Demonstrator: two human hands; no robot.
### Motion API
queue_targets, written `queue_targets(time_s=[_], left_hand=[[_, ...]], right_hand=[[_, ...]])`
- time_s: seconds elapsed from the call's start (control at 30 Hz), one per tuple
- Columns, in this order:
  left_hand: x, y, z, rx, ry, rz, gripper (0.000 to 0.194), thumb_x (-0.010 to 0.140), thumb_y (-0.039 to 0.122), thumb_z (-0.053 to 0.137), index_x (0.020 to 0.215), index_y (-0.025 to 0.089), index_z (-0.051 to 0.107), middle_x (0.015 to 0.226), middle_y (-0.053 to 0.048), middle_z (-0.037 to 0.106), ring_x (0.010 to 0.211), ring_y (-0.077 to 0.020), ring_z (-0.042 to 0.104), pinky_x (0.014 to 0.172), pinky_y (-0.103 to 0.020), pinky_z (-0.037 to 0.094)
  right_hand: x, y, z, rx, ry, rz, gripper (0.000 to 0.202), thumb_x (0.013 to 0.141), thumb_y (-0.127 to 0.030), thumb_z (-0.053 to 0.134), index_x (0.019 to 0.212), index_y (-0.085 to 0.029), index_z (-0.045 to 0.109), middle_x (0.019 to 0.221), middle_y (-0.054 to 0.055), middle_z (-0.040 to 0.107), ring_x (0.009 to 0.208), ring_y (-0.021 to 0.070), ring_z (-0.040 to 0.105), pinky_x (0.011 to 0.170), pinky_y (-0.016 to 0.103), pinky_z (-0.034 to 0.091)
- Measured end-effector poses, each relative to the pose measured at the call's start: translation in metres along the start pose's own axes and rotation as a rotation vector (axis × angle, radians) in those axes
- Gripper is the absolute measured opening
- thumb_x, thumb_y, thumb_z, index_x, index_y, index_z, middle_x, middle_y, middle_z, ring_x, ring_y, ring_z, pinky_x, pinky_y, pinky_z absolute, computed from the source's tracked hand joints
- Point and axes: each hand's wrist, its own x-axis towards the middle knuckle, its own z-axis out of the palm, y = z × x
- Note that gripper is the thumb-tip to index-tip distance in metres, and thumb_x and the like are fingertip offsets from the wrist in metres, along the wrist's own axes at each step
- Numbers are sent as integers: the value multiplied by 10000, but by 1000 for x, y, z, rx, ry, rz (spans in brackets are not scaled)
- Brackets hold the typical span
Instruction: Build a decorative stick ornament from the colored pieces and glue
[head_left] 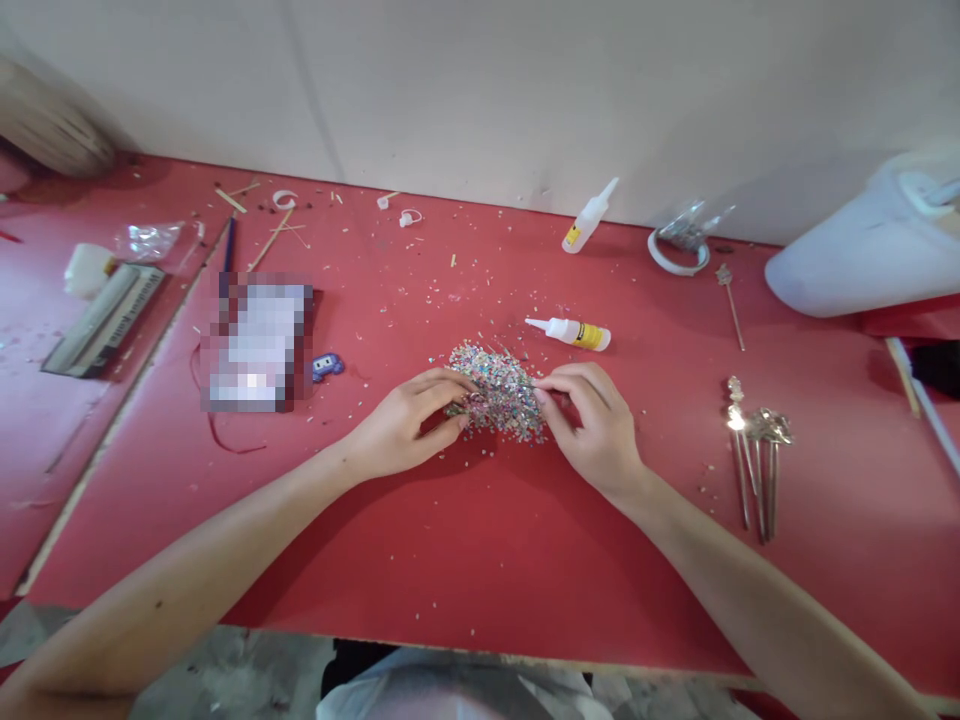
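A pile of small glittering, multicoloured pieces lies on the red table. My left hand is at the pile's left side, its thumb and fingers closed round something small and dark that I cannot make out. At the right side, my right hand pinches a thin dark item at its fingertips; it points left over the pile, and what it is cannot be told. Just behind the pile, a small white bottle with a yellow label lies on its side, nozzle to the left.
Another glue-like bottle stands near the wall. Metal hairpin-like sticks lie at the right, below a tape roll and a large white container. A blurred-out device and a blue trinket are at the left.
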Motion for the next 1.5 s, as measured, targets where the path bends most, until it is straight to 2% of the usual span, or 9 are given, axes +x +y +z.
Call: queue_targets(time_s=[0.1, 0.3, 0.53, 0.8, 1.03, 1.17, 1.27, 1.5], left_hand=[[1, 0, 0, 8, 66, 3, 90, 910, 198, 541, 907, 151, 617, 844, -82, 670, 882, -196, 613, 806, -360, 544], [0, 3, 1, -110, 36, -74, 123, 910, 220, 558, 905, 146, 656, 871, -81, 691, 819, -163, 608, 781, -315, 517], [0, 8, -1, -236, -47, -164, 178, 924, 276, 556, 887, 153, 680, 698, -28, 653, 672, -127, 578, 655, -242, 482], [2, 11, -6, -235, -153, -186, 243, 932, 251, 539, 739, 152, 648, 692, -14, 620, 655, -109, 568, 667, -227, 458], [1, 11, -5, -211, -131, -165, 216, 920, 230, 545, 744, 156, 646, 672, -13, 619, 650, -115, 565, 661, -232, 462], [-1, 12, -2, -249, -71, -216, 150, 899, 212, 561, 807, 148, 661, 678, -8, 637, 625, -101, 575, 623, -210, 466], [-3, 13, 1, -266, -27, -265, 150, 886, 207, 572, 770, 144, 644, 670, -4, 633, 619, -96, 583, 617, -201, 471], [-6, 13, 5, -232, -15, -301, 148, 887, 197, 568, 761, 144, 625, 684, 1, 640, 623, -87, 592, 627, -191, 472]], right_hand=[[-2, -9, 0, 92, 50, 38, 127, 887, -148, 582, 973, -235, 614, 902, 48, 630, 805, 181, 614, 699, 338, 526], [-6, -24, 3, 197, 53, 97, 103, 888, -153, 591, 951, -229, 622, 895, 45, 629, 797, 168, 614, 685, 321, 540], [-9, -25, 3, 178, 59, 59, 118, 882, -157, 598, 964, -240, 621, 897, 45, 639, 813, 179, 624, 706, 340, 540], [-9, -24, 3, 157, 34, -31, 164, 884, -116, 583, 989, -239, 605, 908, 48, 641, 860, 186, 623, 701, 334, 538], [-10, -23, 3, 142, 50, -38, 180, 868, -113, 596, 991, -243, 616, 907, 48, 646, 865, 191, 630, 717, 341, 547], [-10, -23, 2, 165, 58, -48, 197, 842, -98, 621, 980, -239, 624, 892, 41, 660, 837, 181, 639, 707, 324, 552], [-10, -24, 2, 175, 70, -61, 197, 824, -94, 641, 964, -233, 629, 865, 33, 660, 801, 170, 639, 680, 307, 549], [-11, -25, 3, 216, 65, -106, 213, 769, -42, 677, 920, -188, 637, 821, 40, 657, 736, 147, 628, 654, 277, 533]])
